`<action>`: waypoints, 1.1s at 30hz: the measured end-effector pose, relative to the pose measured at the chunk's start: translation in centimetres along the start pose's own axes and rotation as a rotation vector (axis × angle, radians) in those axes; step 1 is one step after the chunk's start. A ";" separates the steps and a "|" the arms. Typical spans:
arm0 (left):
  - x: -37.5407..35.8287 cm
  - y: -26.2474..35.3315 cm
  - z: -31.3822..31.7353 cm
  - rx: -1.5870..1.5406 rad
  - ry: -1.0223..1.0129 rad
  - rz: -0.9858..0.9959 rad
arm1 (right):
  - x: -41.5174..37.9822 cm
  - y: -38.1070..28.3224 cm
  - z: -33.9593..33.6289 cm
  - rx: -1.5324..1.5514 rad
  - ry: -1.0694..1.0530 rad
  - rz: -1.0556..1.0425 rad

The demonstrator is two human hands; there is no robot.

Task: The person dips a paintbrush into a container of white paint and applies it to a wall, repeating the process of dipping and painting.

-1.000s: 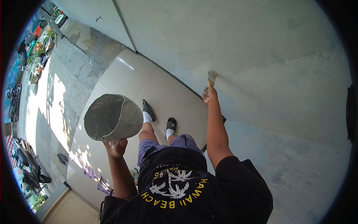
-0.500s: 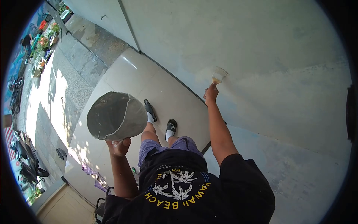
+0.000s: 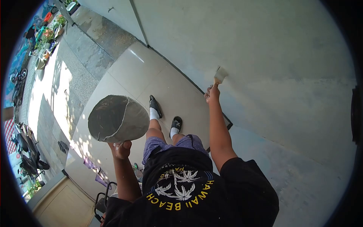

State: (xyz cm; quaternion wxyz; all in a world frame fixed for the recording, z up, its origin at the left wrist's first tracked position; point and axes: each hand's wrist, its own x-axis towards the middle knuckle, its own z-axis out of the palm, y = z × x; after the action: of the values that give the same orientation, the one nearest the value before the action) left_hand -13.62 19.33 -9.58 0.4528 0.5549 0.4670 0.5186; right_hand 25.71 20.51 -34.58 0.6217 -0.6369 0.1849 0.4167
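Observation:
My right hand point(image 3: 213, 93) is closed round the wooden handle of a wide brush point(image 3: 220, 74), whose pale bristles are at the wall point(image 3: 264, 56). The wall is pale grey-green with lighter, patchy areas. On the left, my left hand point(image 3: 121, 149) grips a round grey bucket point(image 3: 130, 119) from below and behind, its mouth tilted towards the camera. The bucket's inner wall is dark grey, and its contents cannot be made out.
Below are a tiled floor point(image 3: 151, 72) and my feet in black slides point(image 3: 176, 124). Potted plants point(image 3: 47, 36), parked motorbikes point(image 3: 28, 151) and a pair of shoes point(image 3: 63, 146) are at the left. A chair point(image 3: 101, 204) stands near my left elbow.
The brush has turned and shifted slightly left along the wall, with my right hand slightly left too. My left hand and the bucket keep nearly the same place in view.

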 end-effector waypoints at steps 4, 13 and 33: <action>1.5 1.7 1.0 0.309 -0.197 0.123 | 6.3 -0.8 -1.3 0.047 0.031 0.429; 3.0 1.7 0.9 0.210 -0.244 -0.021 | -0.6 -1.9 -2.2 -0.006 0.098 -0.110; 4.3 -1.2 0.3 0.185 -0.221 0.029 | 3.7 0.0 1.3 -0.165 0.063 0.412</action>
State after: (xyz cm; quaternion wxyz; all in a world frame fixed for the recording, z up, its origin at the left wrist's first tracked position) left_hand -13.24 23.76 -10.13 0.4407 0.6548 0.4522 0.4154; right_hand 27.52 22.79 -37.21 0.4631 -0.6469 0.2960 0.5286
